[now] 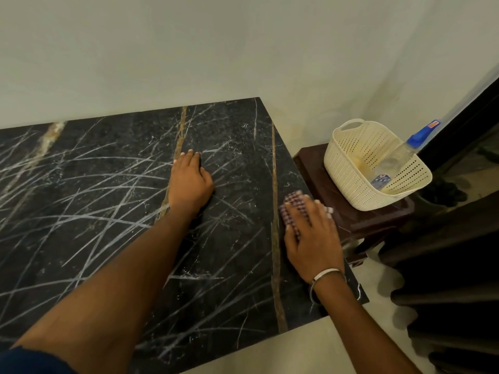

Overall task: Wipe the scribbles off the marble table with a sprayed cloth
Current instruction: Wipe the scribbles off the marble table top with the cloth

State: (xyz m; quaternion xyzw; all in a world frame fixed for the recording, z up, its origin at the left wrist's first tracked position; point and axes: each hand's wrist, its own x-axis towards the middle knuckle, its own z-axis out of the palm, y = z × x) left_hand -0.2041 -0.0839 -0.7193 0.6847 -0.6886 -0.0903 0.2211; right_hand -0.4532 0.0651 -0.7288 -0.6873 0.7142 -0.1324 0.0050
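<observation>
Dark marble table (pixel 108 211) runs along a pale wall. At its right edge the right hand (pixel 310 233) presses a checked cloth (pixel 293 205) flat, fingers spread. The left hand (pixel 189 182) braces mid-table, fingers together. Overlapping strokes with firm pressure should lift marks best.

Most of the cloth (pixel 294 209) was hidden under the right hand (pixel 313 238) and blurred; the worktop (pixel 81 211) was cut off at the left edge.
</observation>
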